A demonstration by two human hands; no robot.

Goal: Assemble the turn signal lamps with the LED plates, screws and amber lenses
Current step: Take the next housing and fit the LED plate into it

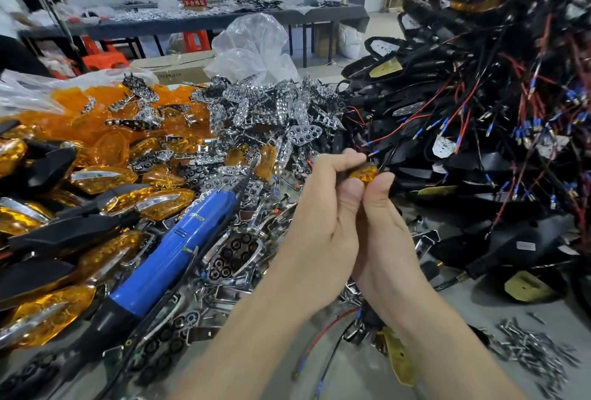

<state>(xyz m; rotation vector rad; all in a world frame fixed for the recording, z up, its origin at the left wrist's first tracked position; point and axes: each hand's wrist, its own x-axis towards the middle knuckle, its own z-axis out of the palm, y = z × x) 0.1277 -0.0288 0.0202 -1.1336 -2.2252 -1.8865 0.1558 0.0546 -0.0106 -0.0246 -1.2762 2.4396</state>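
Where your left hand (319, 223) and right hand (391, 233) meet, their curled fingers (348, 156) and thumbs pinch one lamp (364, 174), its long axis apparently running left to right. The screwdriver (179, 249) lies nearer the left hand, and the screws (531, 343) nearer the right. Beyond, plates (271, 115) and housings (479, 111) crowd the bench (473, 313). Lift upward.

An electric screwdriver (179, 249) lies on scattered reflector plates (235, 255), left of the left hand (323, 207) and right hand (388, 227), which meet around a lamp (364, 174) at centre. Finished lamps (105, 204) lie far left, loose lenses (96, 118) behind them; wired housings (479, 95) are heaped at right, screws (537, 351) before them.
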